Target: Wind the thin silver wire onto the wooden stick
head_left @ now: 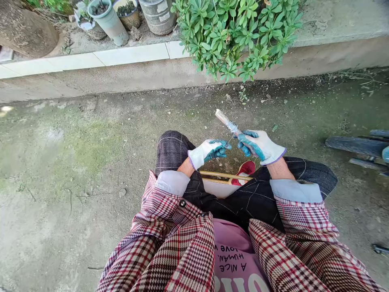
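Note:
My right hand (261, 145), in a white glove with a blue-coated palm, is closed around the lower part of a pale wooden stick (221, 116). Thin silvery wire (232, 126) is wound in a coil about the stick, just beyond my fingers. The stick slants up and to the left, its far end free. My left hand (209, 151), gloved alike, has its fingertips pinched together close to the right hand. A thin strand of wire runs from the coil to those fingertips. Both hands are above my lap, between my knees.
Beneath my legs is a light-coloured seat or stool edge with a yellowish bar (226, 175) and a red shoe (246, 168). Ahead runs a low ledge (130, 54) with several plant pots (111, 24) and a leafy green plant (231, 36). Dark wheel-like parts (355, 148) stand at right.

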`<state>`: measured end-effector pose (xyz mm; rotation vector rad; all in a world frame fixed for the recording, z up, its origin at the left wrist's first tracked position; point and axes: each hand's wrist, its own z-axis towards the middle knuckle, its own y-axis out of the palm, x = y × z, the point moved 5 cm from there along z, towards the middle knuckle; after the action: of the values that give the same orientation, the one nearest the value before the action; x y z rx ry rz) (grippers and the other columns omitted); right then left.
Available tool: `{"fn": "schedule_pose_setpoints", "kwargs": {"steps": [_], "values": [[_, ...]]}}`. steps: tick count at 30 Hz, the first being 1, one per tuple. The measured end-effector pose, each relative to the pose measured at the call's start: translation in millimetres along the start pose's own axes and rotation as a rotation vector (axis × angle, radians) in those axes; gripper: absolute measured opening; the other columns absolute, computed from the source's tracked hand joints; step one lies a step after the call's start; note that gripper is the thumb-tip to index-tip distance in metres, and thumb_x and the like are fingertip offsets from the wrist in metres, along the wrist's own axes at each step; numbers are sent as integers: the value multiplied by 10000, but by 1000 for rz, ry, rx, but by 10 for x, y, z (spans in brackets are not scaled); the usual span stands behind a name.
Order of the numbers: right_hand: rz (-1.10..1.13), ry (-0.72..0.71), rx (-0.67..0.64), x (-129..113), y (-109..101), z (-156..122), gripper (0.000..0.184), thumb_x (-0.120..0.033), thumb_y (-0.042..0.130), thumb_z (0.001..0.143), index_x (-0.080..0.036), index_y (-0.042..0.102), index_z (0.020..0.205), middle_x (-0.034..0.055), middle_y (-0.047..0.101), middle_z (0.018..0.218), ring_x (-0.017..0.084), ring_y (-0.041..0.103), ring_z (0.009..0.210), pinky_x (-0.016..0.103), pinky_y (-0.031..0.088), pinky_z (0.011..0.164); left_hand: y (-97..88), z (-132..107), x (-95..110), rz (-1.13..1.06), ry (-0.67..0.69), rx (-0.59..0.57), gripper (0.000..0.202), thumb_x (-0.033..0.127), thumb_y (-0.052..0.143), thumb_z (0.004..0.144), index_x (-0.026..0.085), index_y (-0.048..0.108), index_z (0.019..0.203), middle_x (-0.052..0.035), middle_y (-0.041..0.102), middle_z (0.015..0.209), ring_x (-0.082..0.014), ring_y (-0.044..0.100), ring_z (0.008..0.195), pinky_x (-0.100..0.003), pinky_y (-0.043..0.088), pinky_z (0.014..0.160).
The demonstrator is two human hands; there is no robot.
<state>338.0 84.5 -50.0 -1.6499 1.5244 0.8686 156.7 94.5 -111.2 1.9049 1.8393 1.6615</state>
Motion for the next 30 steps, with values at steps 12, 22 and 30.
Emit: {"fn": "schedule_pose_setpoints", "kwargs": {"steps": [12, 22, 30], "values": [[143, 4, -20, -11, 56, -23, 395, -482, 822, 699, -166, 679, 888, -23, 599, 605, 86, 484, 398, 213, 366, 315, 103, -64, 37, -59, 182, 109, 394, 322, 912, 586, 120, 660, 813, -30, 708, 816, -87, 631, 691, -304, 555, 837], [251, 48, -91, 77, 100, 0, 435, -501, 838, 681, -170, 676, 913, -24, 620, 625, 88, 484, 403, 216, 329, 319, 103, -49, -7, -27, 203, 163, 439, 368, 920, 536, 111, 713, 825, -64, 737, 834, -127, 659, 717, -308, 536, 802], [252, 35, -105, 53, 67, -1, 421, -499, 817, 705, -170, 669, 923, -23, 620, 644, 86, 488, 406, 216, 350, 328, 10, -22, -27, 116, 206, 191, 307, 332, 839, 655, 116, 709, 829, -70, 747, 832, -119, 661, 681, -254, 499, 699]]}}
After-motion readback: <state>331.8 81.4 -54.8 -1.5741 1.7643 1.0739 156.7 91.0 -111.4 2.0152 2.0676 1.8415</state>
